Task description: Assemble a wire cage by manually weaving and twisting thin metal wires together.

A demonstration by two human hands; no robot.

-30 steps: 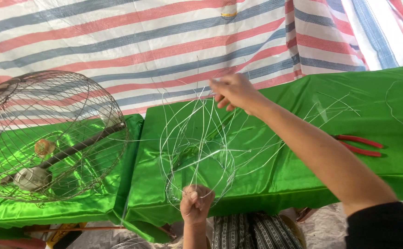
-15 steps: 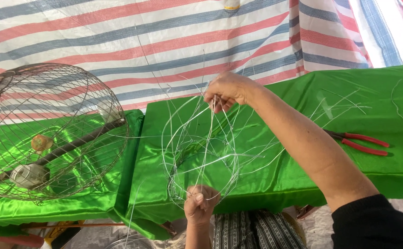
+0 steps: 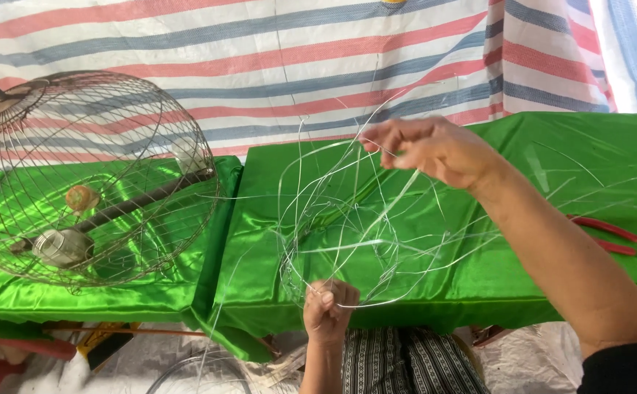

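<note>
The left hand (image 3: 327, 303) is clenching the wire frame's (image 3: 348, 226) bottom rim at six o'clock, steadying it over the green tablecloth (image 3: 552, 168); the right hand (image 3: 435, 149) is pinching upper strands at one o'clock, seemingly keeping them taut. Red-handled pliers (image 3: 604, 235) are lying at three o'clock.

Bright, even daylight, diffused through the striped tarp (image 3: 260, 58). Upper right corner blown out white. Green cloth (image 3: 442, 241) threw soft sheen along its folds, strongest near the table edge. Shadows weak and short. Thin wires (image 3: 348, 219) glinted, partly lost against the cloth. Right hand (image 3: 435, 149) slightly motion-blurred; left hand (image 3: 329, 306) sharper. Mild wide-angle stretch at edges.
</note>
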